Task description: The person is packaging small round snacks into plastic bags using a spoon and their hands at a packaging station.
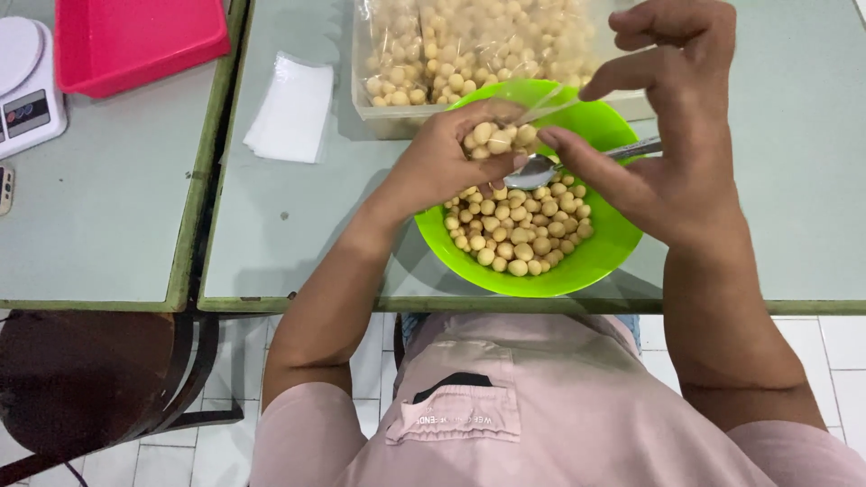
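Left hand (pixel 456 153) is cupped round a small clear bag (pixel 499 137) stuffed with little round beige snack balls, gripping it right over the green bowl (pixel 595 261). Right hand (pixel 667 135) pinches a metal spoon (pixel 550 169), bowl end touching the bag's mouth, fingers half curled. More balls sit in the bowl under both hands. Beyond them there's a big clear bag of balls (pixel 469 45); way off left, empty plastic bags (pixel 290 108), a pink tray (pixel 135 41) and a white scale (pixel 27 81).

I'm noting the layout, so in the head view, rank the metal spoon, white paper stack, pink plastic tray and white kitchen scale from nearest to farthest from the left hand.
1. Metal spoon, just right of the left hand.
2. White paper stack, to its left.
3. Pink plastic tray, upper left.
4. White kitchen scale, far left edge.
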